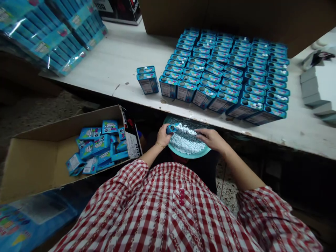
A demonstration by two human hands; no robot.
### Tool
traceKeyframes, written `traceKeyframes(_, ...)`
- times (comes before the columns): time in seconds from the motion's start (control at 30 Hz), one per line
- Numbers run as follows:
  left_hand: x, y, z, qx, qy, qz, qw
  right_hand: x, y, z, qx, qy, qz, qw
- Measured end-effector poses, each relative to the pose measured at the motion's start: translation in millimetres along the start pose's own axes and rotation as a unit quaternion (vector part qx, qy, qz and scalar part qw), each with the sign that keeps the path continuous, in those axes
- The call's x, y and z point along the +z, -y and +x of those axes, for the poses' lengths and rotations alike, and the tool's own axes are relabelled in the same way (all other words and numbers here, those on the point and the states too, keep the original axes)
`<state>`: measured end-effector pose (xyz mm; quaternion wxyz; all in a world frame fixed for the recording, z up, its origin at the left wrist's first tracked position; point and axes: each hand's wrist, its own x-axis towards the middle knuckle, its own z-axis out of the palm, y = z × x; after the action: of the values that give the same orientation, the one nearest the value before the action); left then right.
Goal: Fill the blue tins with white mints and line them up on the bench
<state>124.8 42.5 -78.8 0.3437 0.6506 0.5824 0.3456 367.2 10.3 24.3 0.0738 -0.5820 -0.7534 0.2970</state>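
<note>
One small blue box [172, 128] lies on its side in the left hand [163, 136], whose fingers are clasped around its near end. It is held low over the far-left part of a teal bowl [183, 155], which sits below the front edge of the table [118, 59], just ahead of the person's lap. The bowl is heaped with white pellets [185, 144], and a short ridge of them runs from the box's open end toward the right hand [212, 138]. That hand rests over the bowl's right side with its fingers stretched toward the box and touching the pellets — whether it pinches any cannot be made out.

On the table above stands a block of upright blue boxes [225, 70] in tight rows, many with a few white pellets lying on top. A pair of boxes [147, 79] stands just apart from the block's left end. To the person's left an open cardboard carton [34, 161] holds a loose pile of blue boxes [97, 147] in its right half. Shrink-wrapped packs [52, 35] are stacked at the table's far-left corner, and grey blocks [313, 91] lie at its right end. A red-and-white checked shirt [168, 210] fills the foreground.
</note>
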Motion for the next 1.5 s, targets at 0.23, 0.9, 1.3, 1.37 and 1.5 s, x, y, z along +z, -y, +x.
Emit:
traceKeyframes(0.23, 2.9, -15.8, 0.2, 0.061, 0.042, 0.085, 0.994, -31.4, 71.8, 8.4, 0.028, 0.078, -0.267, 0.960)
traceKeyframes(0.9, -69.8, -24.6, 30.6, 0.076, -0.098, 0.014, 0.992, -18.5, -1.8, -33.9, 0.106, 0.015, -0.241, 0.965)
traceKeyframes(1.3, -113.5, -5.9, 146.6, 0.069, -0.120, -0.166, 0.976, 32.3, -15.9, -46.1, 0.069, 0.004, -0.105, 0.992)
traceKeyframes(1.37, -111.6, -0.9, 153.1, 0.042, -0.146, -0.095, 0.984, 36.8, -14.1, -45.3, 0.063, 0.004, -0.096, 0.993)
traceKeyframes(1.5, -125.7, 12.9, 144.9, 0.020, -0.187, 0.019, 0.982, 45.9, -16.0, -41.8, 0.061, 0.018, -0.071, 0.995)
